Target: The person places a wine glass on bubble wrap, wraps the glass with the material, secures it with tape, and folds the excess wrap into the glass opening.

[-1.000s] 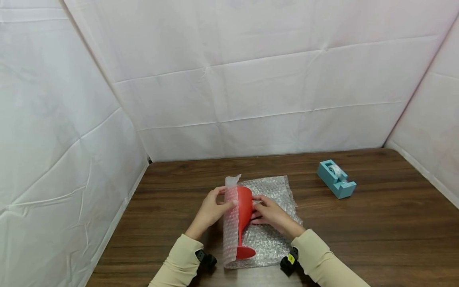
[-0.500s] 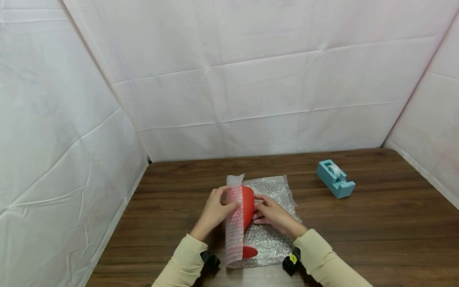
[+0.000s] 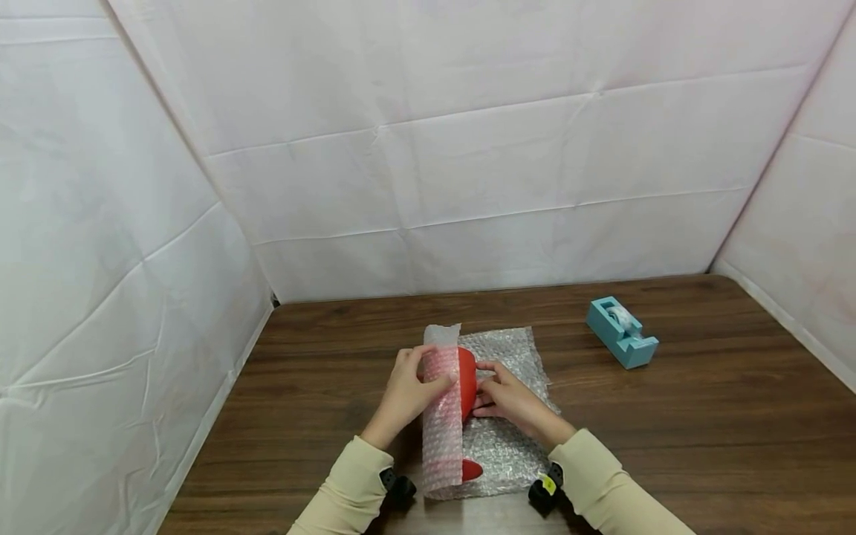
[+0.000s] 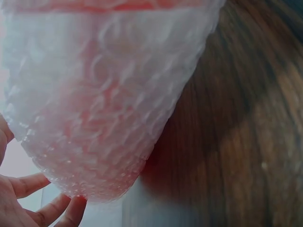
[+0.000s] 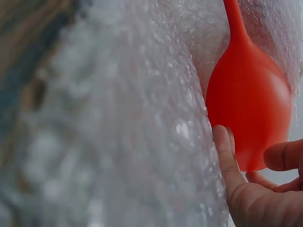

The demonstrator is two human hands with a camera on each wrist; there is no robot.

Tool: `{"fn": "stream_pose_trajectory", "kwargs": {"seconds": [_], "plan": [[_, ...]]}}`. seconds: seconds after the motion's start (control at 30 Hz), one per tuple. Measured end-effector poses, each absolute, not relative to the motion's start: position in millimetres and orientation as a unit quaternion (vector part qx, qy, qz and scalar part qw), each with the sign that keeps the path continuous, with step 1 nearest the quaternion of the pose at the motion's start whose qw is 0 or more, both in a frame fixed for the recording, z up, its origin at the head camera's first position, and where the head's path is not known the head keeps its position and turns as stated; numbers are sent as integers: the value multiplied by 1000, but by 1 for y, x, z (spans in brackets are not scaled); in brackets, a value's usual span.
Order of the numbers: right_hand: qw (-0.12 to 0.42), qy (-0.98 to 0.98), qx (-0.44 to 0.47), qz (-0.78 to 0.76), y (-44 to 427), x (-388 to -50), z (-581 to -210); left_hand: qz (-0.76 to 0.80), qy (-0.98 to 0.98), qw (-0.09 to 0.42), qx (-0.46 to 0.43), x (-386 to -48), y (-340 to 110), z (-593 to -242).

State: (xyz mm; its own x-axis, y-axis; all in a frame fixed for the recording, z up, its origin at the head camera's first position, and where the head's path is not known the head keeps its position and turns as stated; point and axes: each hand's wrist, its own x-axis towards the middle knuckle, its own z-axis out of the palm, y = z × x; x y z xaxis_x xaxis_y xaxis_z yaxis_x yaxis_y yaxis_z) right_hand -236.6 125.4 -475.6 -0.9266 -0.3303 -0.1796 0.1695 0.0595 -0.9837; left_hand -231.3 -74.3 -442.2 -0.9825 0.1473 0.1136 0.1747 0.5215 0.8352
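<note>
A red wine glass [image 3: 467, 386] lies on its side on a sheet of bubble wrap [image 3: 511, 461], its foot toward me. The left part of the sheet is folded over the glass and hides much of the bowl and the stem. My left hand [image 3: 406, 390] holds this flap against the bowl, thumb on top; in the left wrist view its fingertips touch the wrap [image 4: 94, 123] near the rim end. From the right, my right hand [image 3: 513, 405] holds the bowl, and the right wrist view has its thumb and fingers about the glass [image 5: 251, 99] near the rim.
A light blue tape dispenser [image 3: 622, 334] with a roll of clear tape stands at the back right of the dark wooden table [image 3: 702, 416]. White cloth walls [image 3: 495, 171] enclose the back and sides.
The flap of bubble wrap has moved rightward over the glass, so less red shows. My left hand has shifted right with it, while my right hand has stayed nearly in place at the bowl.
</note>
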Motion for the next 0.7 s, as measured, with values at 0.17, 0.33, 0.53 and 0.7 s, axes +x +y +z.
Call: {"fn": "stream_pose_trajectory", "kwargs": {"seconds": [0.17, 0.33, 0.53, 0.7], "plan": [[183, 702, -63, -686, 130, -237, -477, -483, -870, 20, -92, -231, -70, -442], [187, 699, -73, -686, 133, -237, -477, -482, -871, 27, -92, -232, -67, -444], [184, 696, -73, -690, 134, -236, -477, -485, -868, 41, -96, -232, -63, -446], [182, 699, -68, -688, 137, -235, -477, -486, -867, 48, -94, -231, -60, -446]]}}
